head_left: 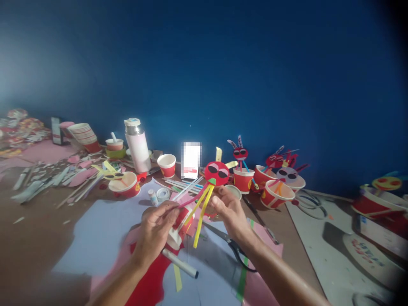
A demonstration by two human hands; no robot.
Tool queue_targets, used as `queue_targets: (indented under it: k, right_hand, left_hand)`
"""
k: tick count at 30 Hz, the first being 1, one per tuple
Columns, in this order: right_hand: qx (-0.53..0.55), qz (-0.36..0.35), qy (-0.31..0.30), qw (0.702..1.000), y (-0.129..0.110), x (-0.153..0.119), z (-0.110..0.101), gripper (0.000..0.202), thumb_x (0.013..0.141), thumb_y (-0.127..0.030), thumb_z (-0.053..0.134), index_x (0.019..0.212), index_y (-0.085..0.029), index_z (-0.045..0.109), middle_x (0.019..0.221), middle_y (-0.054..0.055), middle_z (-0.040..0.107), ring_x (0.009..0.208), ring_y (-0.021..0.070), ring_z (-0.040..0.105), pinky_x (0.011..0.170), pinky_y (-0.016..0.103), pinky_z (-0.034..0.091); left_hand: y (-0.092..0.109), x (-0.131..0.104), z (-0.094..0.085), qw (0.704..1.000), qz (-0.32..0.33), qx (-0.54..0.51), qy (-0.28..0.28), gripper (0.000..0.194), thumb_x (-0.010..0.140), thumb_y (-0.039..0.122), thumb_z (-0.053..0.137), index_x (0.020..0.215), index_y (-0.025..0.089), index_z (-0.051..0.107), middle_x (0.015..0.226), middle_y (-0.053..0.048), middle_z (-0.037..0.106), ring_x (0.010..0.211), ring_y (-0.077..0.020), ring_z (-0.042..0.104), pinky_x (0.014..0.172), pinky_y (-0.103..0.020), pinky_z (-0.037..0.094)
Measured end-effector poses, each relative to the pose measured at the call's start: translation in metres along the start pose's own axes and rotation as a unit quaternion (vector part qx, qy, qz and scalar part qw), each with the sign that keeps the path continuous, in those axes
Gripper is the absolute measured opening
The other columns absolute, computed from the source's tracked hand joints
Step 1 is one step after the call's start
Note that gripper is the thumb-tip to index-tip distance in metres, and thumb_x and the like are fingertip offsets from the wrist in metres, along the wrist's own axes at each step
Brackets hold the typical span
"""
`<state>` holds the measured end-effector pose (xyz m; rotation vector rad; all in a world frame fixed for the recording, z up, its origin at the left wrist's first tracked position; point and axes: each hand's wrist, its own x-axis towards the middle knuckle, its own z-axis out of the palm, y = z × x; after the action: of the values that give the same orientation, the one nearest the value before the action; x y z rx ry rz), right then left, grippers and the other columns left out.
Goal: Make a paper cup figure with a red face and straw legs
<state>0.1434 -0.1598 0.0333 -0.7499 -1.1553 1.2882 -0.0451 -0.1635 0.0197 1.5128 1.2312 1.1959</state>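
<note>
A paper figure with a round red face (216, 174), dark-lidded eyes and a green mouth is held up before me. Yellow strips (200, 221) dangle below it, and paler yellow pieces stick out above. My left hand (158, 227) pinches the pink stick (194, 199) that runs up to the face. Close by the face's lower right edge, my right hand (231, 212) has its fingers curled; what they hold, if anything, is hidden. Under the left hand a red and white paper cup (177, 236) lies tipped over. Scissors (232, 243) and a capped marker (180, 263) lie below.
Finished-looking figures in paper cups (244, 180) stand along the wall to the right. At the back left are a white thermos (137, 146), an upright cup (166, 165) and stacked cups (85, 137). Paper scraps (44, 182) cover the left side; a phone (382, 233) lies right.
</note>
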Motion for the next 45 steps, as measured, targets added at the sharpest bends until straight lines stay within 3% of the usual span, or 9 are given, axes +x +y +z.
queue_targets:
  k: [5,10,18,23,28,31,33,38,45]
  right_hand:
    - [-0.044,0.059,-0.055,0.996,-0.002,-0.004,0.012,0.033,0.079,-0.046,0.066,0.095,-0.017,0.064,0.091,0.006,0.067,0.085,0.0196,0.063,0.078,0.03,0.049]
    - [-0.068,0.077,-0.062,0.993,-0.001,-0.006,0.018,0.025,0.079,-0.039,0.067,0.088,-0.016,0.065,0.08,0.004,0.064,0.076,0.0185,0.061,0.072,0.031,0.049]
    - [-0.173,0.06,-0.023,0.983,0.008,-0.004,0.017,0.016,0.082,-0.03,0.056,0.079,-0.015,0.063,0.071,0.001,0.062,0.066,0.0147,0.059,0.064,0.026,0.048]
    - [-0.263,0.041,-0.021,0.964,0.001,-0.008,0.018,0.014,0.078,-0.018,0.053,0.064,-0.017,0.055,0.059,-0.003,0.051,0.058,0.012,0.048,0.054,0.023,0.038]
    - [-0.372,0.015,-0.058,0.926,-0.01,-0.014,0.022,0.023,0.072,-0.012,0.052,0.057,-0.019,0.037,0.053,-0.006,0.038,0.051,0.0089,0.034,0.048,0.023,0.024]
    - [-0.439,0.008,-0.07,0.896,-0.011,-0.016,0.023,0.024,0.071,-0.011,0.052,0.058,-0.019,0.034,0.052,-0.006,0.038,0.049,0.0087,0.033,0.048,0.024,0.022]
    - [-0.439,0.003,-0.077,0.895,-0.009,-0.016,0.023,0.023,0.07,-0.01,0.052,0.057,-0.019,0.035,0.054,-0.006,0.04,0.051,0.0092,0.036,0.05,0.024,0.024]
    - [-0.426,0.013,-0.095,0.9,-0.007,-0.019,0.022,0.024,0.071,-0.012,0.052,0.055,-0.019,0.035,0.052,-0.006,0.04,0.048,0.0082,0.036,0.048,0.023,0.025]
    - [-0.377,0.031,-0.106,0.92,-0.006,-0.018,0.022,0.023,0.071,-0.011,0.051,0.056,-0.019,0.036,0.052,-0.007,0.036,0.047,0.0077,0.032,0.045,0.023,0.024]
  left_hand:
    - [0.009,-0.001,0.002,1.0,0.026,0.008,-0.011,0.012,0.081,0.029,0.061,0.079,0.019,0.067,0.078,-0.001,0.066,0.078,-0.0176,0.063,0.072,-0.023,0.05]
    - [0.004,-0.003,0.004,0.997,0.066,0.011,-0.034,0.012,0.086,0.025,0.057,0.081,0.02,0.068,0.085,-0.001,0.066,0.082,-0.0154,0.062,0.072,-0.021,0.049]
    - [0.002,-0.005,0.001,0.996,0.055,0.023,-0.065,0.015,0.086,0.026,0.056,0.093,0.02,0.067,0.094,-0.004,0.067,0.089,-0.0184,0.063,0.078,-0.026,0.05]
    - [0.011,-0.005,-0.005,0.995,0.089,0.051,-0.005,0.021,0.084,0.03,0.058,0.101,0.02,0.066,0.107,-0.007,0.065,0.1,-0.0228,0.062,0.087,-0.031,0.049]
    - [0.033,0.005,0.003,0.993,-0.016,-0.074,-0.086,0.033,0.082,0.041,0.061,0.106,0.02,0.065,0.104,-0.008,0.067,0.096,-0.0226,0.063,0.083,-0.032,0.051]
    - [0.048,0.01,0.014,0.97,-0.029,-0.187,-0.155,0.035,0.082,0.043,0.06,0.107,0.018,0.064,0.1,-0.009,0.069,0.094,-0.0229,0.064,0.082,-0.033,0.051]
    - [0.055,0.012,0.021,0.962,-0.034,-0.2,-0.182,0.029,0.085,0.041,0.058,0.101,0.018,0.066,0.089,-0.007,0.069,0.089,-0.0222,0.064,0.078,-0.032,0.051]
    - [0.056,0.013,0.028,0.977,-0.06,-0.154,-0.135,0.026,0.082,0.041,0.061,0.073,0.017,0.064,0.061,0.002,0.059,0.064,-0.0141,0.058,0.063,-0.025,0.046]
    - [0.052,0.015,0.029,0.981,-0.071,-0.147,-0.102,0.023,0.078,0.037,0.064,0.067,0.017,0.064,0.058,0.003,0.057,0.056,-0.0109,0.052,0.057,-0.023,0.042]
